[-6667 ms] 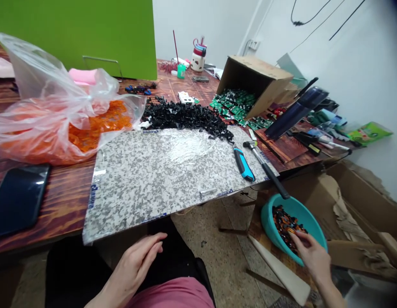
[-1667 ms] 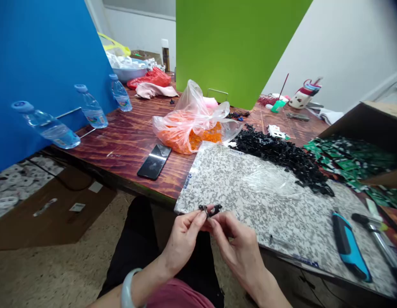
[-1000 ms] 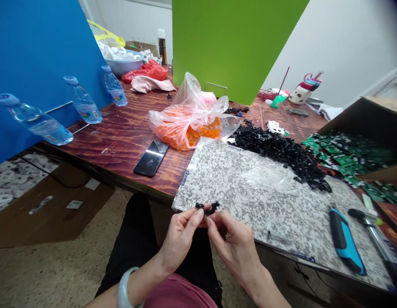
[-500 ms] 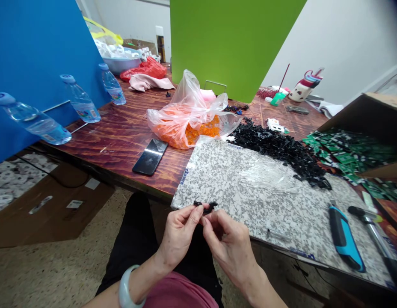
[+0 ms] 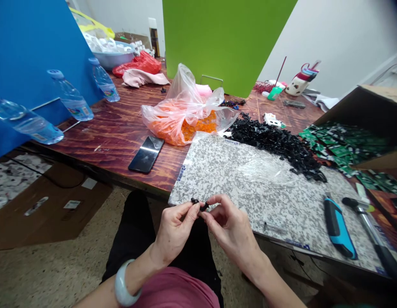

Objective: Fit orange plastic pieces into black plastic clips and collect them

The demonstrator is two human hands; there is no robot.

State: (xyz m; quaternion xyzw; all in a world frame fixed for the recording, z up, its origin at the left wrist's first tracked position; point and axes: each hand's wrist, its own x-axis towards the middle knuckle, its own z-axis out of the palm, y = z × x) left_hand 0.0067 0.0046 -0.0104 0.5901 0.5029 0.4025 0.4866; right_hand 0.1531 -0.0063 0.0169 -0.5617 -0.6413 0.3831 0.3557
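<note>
Single black plastic piece point(image 5: 199, 204), two hands point(image 5: 174, 226) point(image 5: 232, 229)

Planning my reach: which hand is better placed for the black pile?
Probably the right: the right hand is nearer the black plastic pile, the left hand farther. Both pinch a small black piece.

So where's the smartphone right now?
In the head view, the black smartphone lies on the wooden table, left of the speckled stone slab and just in front of the orange-filled plastic bag.
</note>
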